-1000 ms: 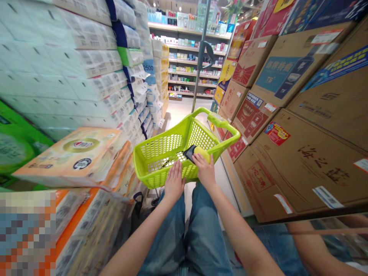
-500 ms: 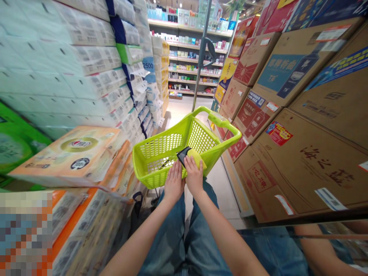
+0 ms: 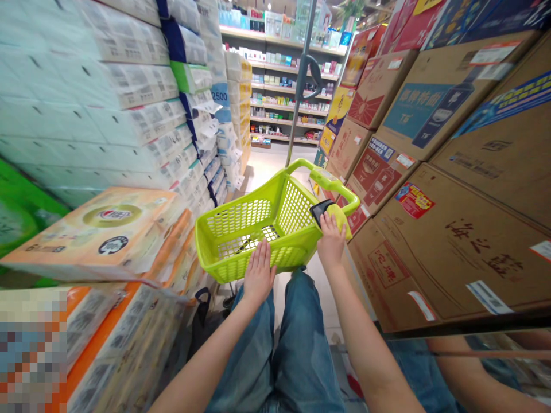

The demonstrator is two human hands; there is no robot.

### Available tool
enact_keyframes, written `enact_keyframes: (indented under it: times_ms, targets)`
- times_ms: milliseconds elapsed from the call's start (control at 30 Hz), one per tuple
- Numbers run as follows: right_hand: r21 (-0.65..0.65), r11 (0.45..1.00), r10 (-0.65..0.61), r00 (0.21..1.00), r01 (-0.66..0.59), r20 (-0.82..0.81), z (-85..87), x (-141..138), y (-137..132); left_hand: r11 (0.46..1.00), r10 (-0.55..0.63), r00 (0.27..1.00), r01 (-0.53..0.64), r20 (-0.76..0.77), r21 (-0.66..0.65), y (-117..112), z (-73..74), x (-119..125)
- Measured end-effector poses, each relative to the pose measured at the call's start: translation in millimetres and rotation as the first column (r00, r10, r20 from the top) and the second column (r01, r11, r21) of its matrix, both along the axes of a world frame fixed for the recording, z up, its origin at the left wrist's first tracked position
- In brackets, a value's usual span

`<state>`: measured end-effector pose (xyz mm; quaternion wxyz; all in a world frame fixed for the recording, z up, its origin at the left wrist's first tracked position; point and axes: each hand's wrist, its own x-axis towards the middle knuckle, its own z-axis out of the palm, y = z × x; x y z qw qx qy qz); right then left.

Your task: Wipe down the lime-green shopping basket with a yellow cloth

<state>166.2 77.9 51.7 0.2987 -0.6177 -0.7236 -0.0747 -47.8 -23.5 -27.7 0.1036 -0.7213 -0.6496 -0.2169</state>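
Observation:
A lime-green plastic shopping cart basket [image 3: 297,241] stands in front of my knees, its sides a lattice of holes. My left hand [image 3: 259,268] lies flat on its near rim, fingers stretched out and holding nothing. On the rim's right part, close to the handle [image 3: 329,182], my right hand [image 3: 332,238] grips a yellow and dark grey cloth [image 3: 341,218]. The fingers lie over the cloth and hide part of it. Inside the basket the bottom grid shows.
Stacked tissue packs [image 3: 107,86] rise on the left, with an orange pack [image 3: 129,201] jutting out nearby. Cardboard cartons [image 3: 465,252] line the right side. A grey pole [image 3: 297,109] stands behind the cart, and shelves of goods [image 3: 288,89] lie beyond.
My right hand has moved right with the cloth, along the rim toward the handle, away from my left hand. The left hand stays at about the same spot. My right knee has shifted outward.

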Motion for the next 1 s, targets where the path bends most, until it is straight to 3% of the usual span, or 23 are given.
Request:
enact_keyframes:
  times_ms: [133, 233, 300, 400, 500, 567, 633, 700, 867, 933, 1000]
  targets:
    - [-0.047, 0.979, 0.201, 0.980, -0.201, -0.008, -32.6, -72.1, -37.2, 1.000, -0.001, 1.000, 0.001, 0.005, -0.012, -1.0, 1.3, -0.2]
    - [-0.086, 0.938, 0.340, 0.940, -0.337, 0.024, -47.0, -101.5, -58.7, 1.000, -0.010, 1.000, 0.011, 0.007, -0.028, -1.7, 2.1, -1.7]
    - [-0.103, 0.915, 0.399, 0.915, -0.391, 0.066, -44.9, -94.7, -59.8, 0.999, -0.011, 1.000, 0.012, 0.006, -0.031, -2.1, 2.6, -2.3]
    - [-0.085, 0.923, 0.384, 0.916, -0.376, 0.112, -25.6, -50.8, -41.1, 1.000, -0.004, 1.000, 0.004, 0.000, -0.025, -2.2, 3.7, -2.1]
    - [-0.013, 0.979, 0.206, 0.976, -0.206, 0.077, -0.5, -0.5, -12.8, 1.000, -0.004, 1.000, 0.004, -0.003, -0.021, -1.8, 4.1, -1.0]
    - [0.017, 0.995, 0.101, 0.994, -0.102, 0.037, 9.3, 15.3, 0.1, 1.000, -0.002, 1.000, 0.002, 0.001, -0.017, -1.2, 3.5, -0.1]
    - [0.023, 0.999, 0.041, 0.999, -0.041, -0.001, 8.3, 9.3, 2.4, 1.000, 0.003, 1.000, -0.003, 0.010, -0.013, -0.5, 2.4, 0.7]
    - [0.013, 0.999, 0.047, 0.999, -0.046, -0.027, -3.1, -15.7, -6.7, 1.000, 0.005, 1.000, -0.004, 0.021, -0.010, 0.0, 1.3, 1.1]
    - [-0.054, 0.963, 0.262, 0.964, -0.264, -0.038, -42.6, -96.6, -52.5, 1.000, -0.013, 1.000, 0.014, 0.029, -0.019, -0.3, -0.2, -0.6]
    - [-0.071, 0.942, 0.326, 0.945, -0.327, -0.026, -48.6, -106.8, -63.1, 0.999, -0.018, 1.000, 0.018, 0.020, -0.029, -0.9, 0.6, -1.6]
    - [-0.078, 0.921, 0.383, 0.924, -0.381, 0.012, -46.5, -95.3, -62.2, 0.999, -0.011, 1.000, 0.011, 0.013, -0.035, -1.5, 2.3, -1.9]
